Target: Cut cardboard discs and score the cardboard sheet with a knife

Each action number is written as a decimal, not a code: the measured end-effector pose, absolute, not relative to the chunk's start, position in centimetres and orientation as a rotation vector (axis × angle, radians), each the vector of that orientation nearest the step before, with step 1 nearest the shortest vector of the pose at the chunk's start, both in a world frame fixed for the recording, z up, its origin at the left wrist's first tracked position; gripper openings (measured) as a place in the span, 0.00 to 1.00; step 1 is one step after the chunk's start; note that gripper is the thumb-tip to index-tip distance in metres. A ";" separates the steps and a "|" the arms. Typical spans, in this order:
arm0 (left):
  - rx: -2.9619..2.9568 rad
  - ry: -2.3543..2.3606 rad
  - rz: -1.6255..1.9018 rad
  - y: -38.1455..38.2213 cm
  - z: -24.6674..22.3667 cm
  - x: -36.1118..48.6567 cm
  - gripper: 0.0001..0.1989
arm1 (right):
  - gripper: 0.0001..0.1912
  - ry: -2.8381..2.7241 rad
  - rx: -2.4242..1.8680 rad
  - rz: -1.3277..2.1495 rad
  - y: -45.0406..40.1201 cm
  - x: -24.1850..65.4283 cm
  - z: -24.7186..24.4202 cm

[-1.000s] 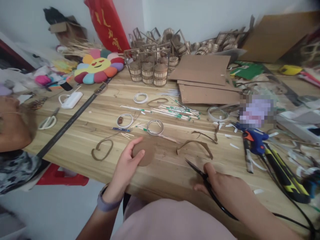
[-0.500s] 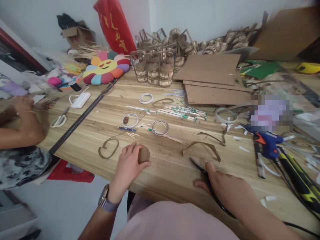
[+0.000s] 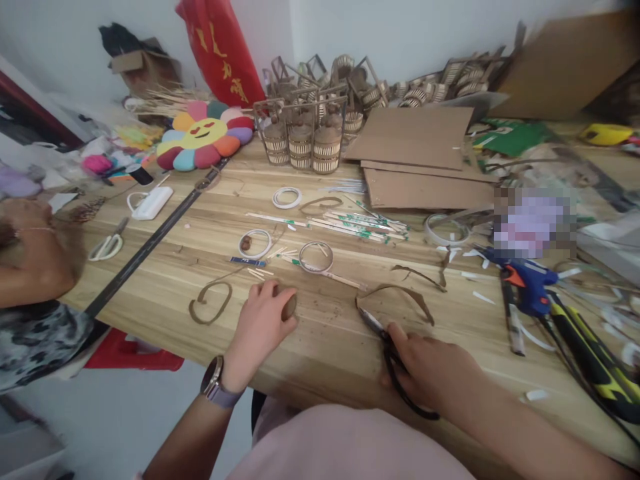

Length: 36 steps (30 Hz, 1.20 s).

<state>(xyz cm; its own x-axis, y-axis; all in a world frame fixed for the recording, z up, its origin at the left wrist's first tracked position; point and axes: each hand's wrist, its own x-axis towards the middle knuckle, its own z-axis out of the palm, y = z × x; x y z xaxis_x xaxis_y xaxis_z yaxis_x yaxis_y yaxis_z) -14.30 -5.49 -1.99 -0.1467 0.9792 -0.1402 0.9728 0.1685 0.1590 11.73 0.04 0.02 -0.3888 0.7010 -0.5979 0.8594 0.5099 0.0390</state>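
Pinching left hand [image 3: 260, 323]: thumb and fingers curled around a small brown disc [image 3: 289, 307], round-edged, mostly hidden by the fingers, low over the table or on it; cannot tell which.
Right hand [image 3: 435, 370]: closed around the black looped handles of the scissors [image 3: 373, 322], metal blades pointing to the near end of the curved strip [image 3: 400, 290]; whether they touch it, cannot tell.
Curved strip: thin, brown, bowed, rough-edged, lying on the table.
Table [image 3: 320, 340]: pale wood, streaked grain, brown crumbs between the hands.
Tape rolls [image 3: 316, 257]: smooth, ring-shaped, one around a small brown lump.
Stick packets [image 3: 355, 227]: slim, pale, green printing too small to read.
Blue label [image 3: 248, 261]: narrow, pale marks, unreadable.
Cardboard [image 3: 415, 137]: flat, matt brown sheets, overlapping.
Baskets [image 3: 301, 150]: round, brown, ringed with pale slats, inside angular frames.
Red bag [image 3: 220, 53]: glossy, gold characters, too blurred to read surely.
Flower cushion [image 3: 203, 133]: plump multicoloured petals, yellow face, heart eyes.
Glue gun [image 3: 533, 283]: blue plastic, orange trigger, beside a black-and-yellow tool [image 3: 575, 340].
Another person's arm [image 3: 40, 260]: bent, at the table's left.
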 end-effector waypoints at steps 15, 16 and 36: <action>2.412 2.229 0.460 -4.1 -5.2 -13.8 0.21 | 0.10 2.564 1.759 0.051 3.2 14.3 -1.0; 2.448 2.180 0.519 -4.0 -5.3 -13.5 0.19 | 0.10 2.563 1.737 0.001 3.5 14.4 -1.4; 2.708 0.942 0.410 -3.4 -4.7 -4.1 0.16 | 0.16 3.335 2.132 -0.261 5.0 18.3 1.7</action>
<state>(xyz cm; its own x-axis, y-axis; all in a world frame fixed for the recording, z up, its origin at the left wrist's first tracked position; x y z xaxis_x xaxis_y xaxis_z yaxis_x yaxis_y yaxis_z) -4.08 -3.44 -4.67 0.7521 0.6335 0.1816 0.5648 -0.7616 0.3178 18.30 5.03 1.70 -0.1937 0.8068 0.5582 0.7100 0.5079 -0.4878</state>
